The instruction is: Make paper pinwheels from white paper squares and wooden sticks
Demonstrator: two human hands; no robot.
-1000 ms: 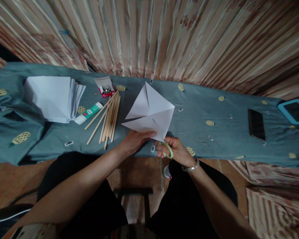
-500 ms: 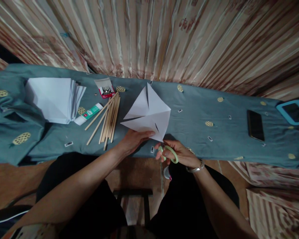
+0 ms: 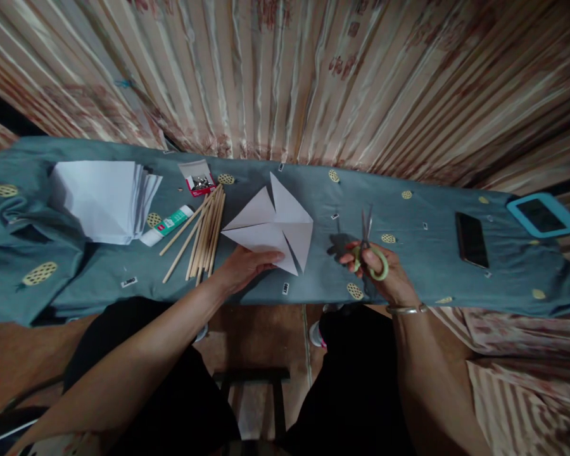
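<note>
At the middle part of the surface (image 3: 420,278), close to its near edge, your left hand (image 3: 247,266) pinches the cut paper (image 3: 295,223), with the thumb on top. Your right hand (image 3: 388,273) holds the scissors (image 3: 365,234), its fingers curled around the green handles, and the blades stand slightly apart, pointing to the far edge. The wooden sticks (image 3: 208,235) lie just to the left of the paper.

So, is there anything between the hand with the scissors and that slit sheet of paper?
Nothing visible stands between the right hand, which holds the scissors, and the slit paper: just a stretch of patterned tablecloth. The left hand holds the paper's near-left edge, away from that gap.
</note>
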